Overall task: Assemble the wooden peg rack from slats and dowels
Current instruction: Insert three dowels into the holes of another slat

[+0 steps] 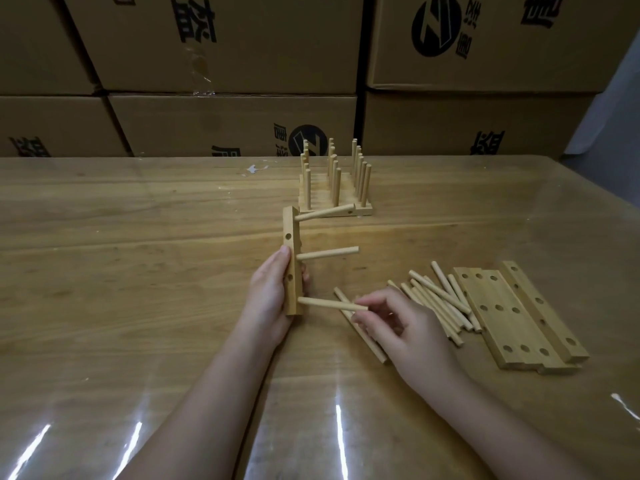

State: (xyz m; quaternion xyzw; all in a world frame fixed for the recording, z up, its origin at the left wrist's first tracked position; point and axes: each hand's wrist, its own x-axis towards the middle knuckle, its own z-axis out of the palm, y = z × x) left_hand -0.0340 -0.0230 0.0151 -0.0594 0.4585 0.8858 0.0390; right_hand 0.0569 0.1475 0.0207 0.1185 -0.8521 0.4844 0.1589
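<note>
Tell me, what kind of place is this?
Probably a workshop or warehouse: stacked cardboard boxes stand behind the wooden table, with a finished peg rack and a pile of loose dowels on it.

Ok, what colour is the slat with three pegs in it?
Light natural wood, with no paint visible. The slat shows best in the head view.

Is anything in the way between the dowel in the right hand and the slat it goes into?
Nothing visible does. The right hand pinches the dowel at one end; its other end meets the slat held by the left hand. The loose dowels lie on the table beneath, off that line.
</note>
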